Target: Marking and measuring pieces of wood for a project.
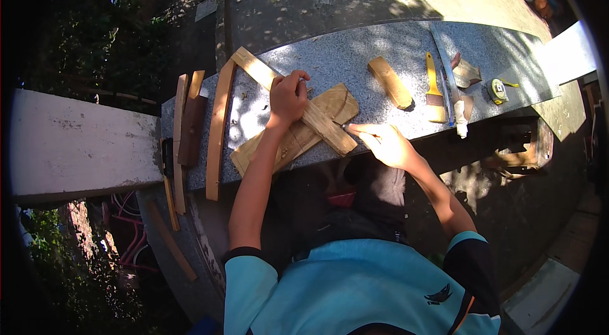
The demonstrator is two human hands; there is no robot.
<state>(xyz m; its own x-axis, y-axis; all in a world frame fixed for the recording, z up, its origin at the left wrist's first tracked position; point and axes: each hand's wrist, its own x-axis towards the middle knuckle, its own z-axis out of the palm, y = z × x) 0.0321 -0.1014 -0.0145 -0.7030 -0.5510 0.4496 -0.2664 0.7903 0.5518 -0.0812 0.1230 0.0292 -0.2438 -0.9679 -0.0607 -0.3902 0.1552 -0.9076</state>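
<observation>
A long wooden strip (325, 124) lies slantwise across a wider wooden board (254, 152) on the speckled stone slab. My left hand (288, 99) is closed over the strip near its middle, fingers curled on the far side. From the right, my right hand (388, 145) reaches to the strip's near end, its index finger stretched forward. It is closed on a small dark-tipped object touching or almost touching the strip's edge; most of that object is hidden in the fingers. A few wood shavings lie near the strip.
The stone slab (342, 50) also bears a wooden block (390, 83), a yellow-handled paintbrush (433, 81), a handsaw (445, 62) and a tape measure (498, 91). Several wooden strips, one a curved strip (219, 132), lie at left beside a white pillar (85, 143).
</observation>
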